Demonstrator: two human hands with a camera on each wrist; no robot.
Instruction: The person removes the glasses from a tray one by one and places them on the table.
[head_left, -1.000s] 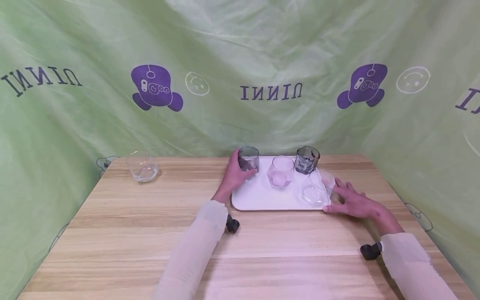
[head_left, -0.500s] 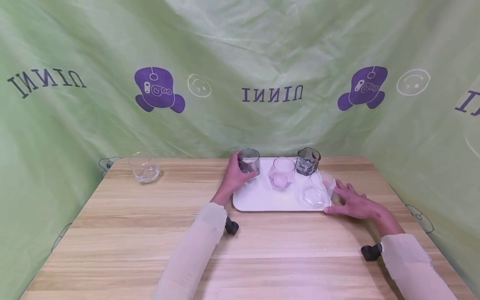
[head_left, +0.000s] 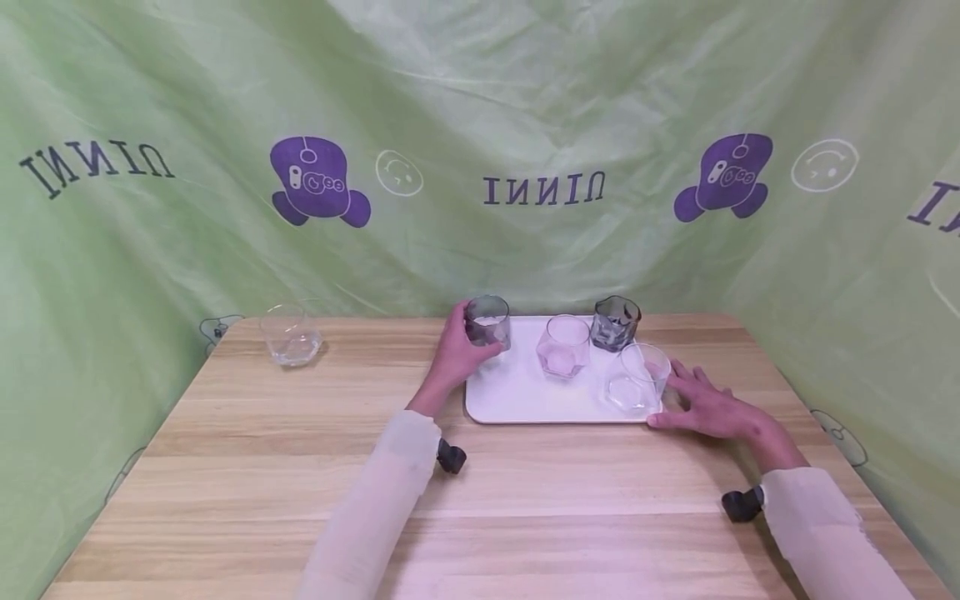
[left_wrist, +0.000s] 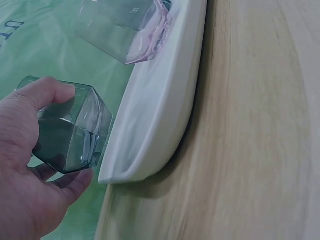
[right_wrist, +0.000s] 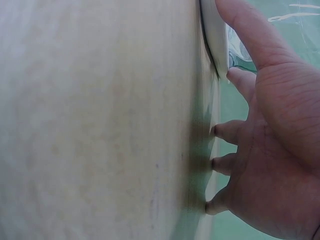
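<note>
My left hand (head_left: 455, 354) grips a grey-tinted drinking glass (left_wrist: 77, 132) from its left side, thumb and fingers around its wall. This glass is over the left end of the white tray (head_left: 517, 400), its base seemingly just off the surface. My right hand (head_left: 708, 406) rests by the tray's right end with fingers spread, several fingertips on the table and the thumb touching the tray's front right corner. On the tray are a pink-tinted glass (head_left: 562, 354), a dark grey glass (head_left: 616, 325) at the back, and a clear glass (head_left: 630, 390) nearest the right hand.
Another clear glass (head_left: 292, 342) stands alone at the back left of the wooden table (head_left: 300, 467). A green curtain (head_left: 465, 258) with purple prints rises right behind the table's back edge and along both sides.
My left hand has moved a little left with the grey glass, toward the tray's left edge. My right hand and the other glasses stay where they were.
</note>
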